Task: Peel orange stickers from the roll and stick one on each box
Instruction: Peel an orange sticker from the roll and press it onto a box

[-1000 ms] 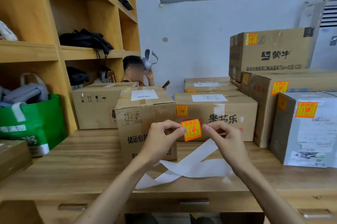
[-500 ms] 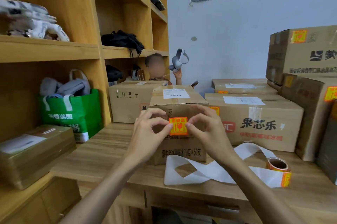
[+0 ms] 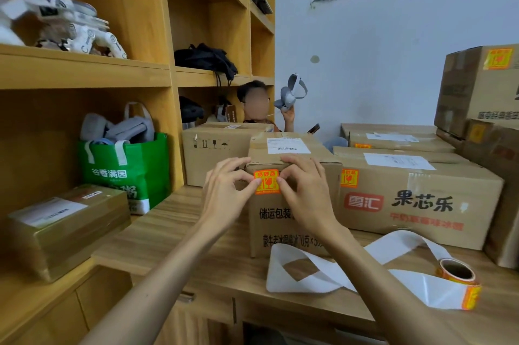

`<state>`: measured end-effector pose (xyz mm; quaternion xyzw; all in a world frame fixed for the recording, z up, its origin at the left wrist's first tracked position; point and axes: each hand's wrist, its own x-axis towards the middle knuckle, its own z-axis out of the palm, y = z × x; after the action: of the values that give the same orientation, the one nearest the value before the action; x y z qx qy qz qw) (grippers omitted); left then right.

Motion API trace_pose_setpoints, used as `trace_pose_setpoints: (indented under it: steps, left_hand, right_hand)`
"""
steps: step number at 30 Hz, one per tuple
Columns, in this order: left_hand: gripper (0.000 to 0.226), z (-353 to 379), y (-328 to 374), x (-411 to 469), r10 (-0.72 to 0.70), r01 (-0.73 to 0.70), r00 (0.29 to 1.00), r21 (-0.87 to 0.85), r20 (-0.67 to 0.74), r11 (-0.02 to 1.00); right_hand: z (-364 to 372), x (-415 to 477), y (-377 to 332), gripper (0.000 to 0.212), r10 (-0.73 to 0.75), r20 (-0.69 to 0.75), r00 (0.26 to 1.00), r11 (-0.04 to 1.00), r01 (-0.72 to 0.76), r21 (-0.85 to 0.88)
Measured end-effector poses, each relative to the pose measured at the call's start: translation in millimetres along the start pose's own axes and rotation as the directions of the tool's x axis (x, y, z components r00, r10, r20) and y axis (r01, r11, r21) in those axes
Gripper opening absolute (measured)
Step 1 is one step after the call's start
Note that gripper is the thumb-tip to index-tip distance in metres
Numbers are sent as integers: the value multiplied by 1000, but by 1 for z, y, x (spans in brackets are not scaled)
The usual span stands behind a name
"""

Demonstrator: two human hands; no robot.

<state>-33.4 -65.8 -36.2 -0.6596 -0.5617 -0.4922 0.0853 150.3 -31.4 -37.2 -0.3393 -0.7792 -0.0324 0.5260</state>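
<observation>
An orange sticker [image 3: 266,181] lies against the upper front face of a tall cardboard box [image 3: 283,226] at the middle of the wooden desk. My left hand [image 3: 224,193] pinches the sticker's left edge between thumb and forefinger. My right hand [image 3: 306,193] pinches its right edge the same way. The sticker roll [image 3: 456,271] lies on the desk at the right, with a long white backing strip [image 3: 309,280] looping from it toward me. The wide box [image 3: 421,204] to the right carries an orange sticker [image 3: 349,177], as does the stacked box [image 3: 474,97] at the far right.
A plain box [image 3: 213,153] stands behind the tall one. To the left, wooden shelves [image 3: 84,69] hold a green bag [image 3: 126,173], and a wrapped package [image 3: 64,229] sits on a lower ledge. A person [image 3: 255,120] sits behind the boxes, holding up a headset.
My hands carried the sticker from mid-air forward and onto the tall box's front face. My view turned left, so the roll now shows at the right.
</observation>
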Motion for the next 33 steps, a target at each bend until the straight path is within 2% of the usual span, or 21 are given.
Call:
trace_pose_setpoints:
  steps: [7, 16, 25, 33]
  left_hand:
    - [13, 3, -6, 0, 16, -16, 999, 3, -27, 1000]
    - [13, 6, -5, 1, 40, -37, 998, 57, -52, 998]
    - [16, 8, -1, 4, 97, -85, 994, 181, -56, 980]
    - [21, 5, 3, 2, 223, -179, 972, 383, -75, 906]
  right_hand:
    - [15, -4, 4, 6, 10, -85, 996, 1000, -11, -4]
    - [19, -5, 6, 7, 6, -125, 992, 1000, -9, -16]
    - [22, -5, 4, 9, -13, -166, 986, 998, 3, -57]
    - [23, -3, 3, 9, -29, -169, 985, 991, 7, -130]
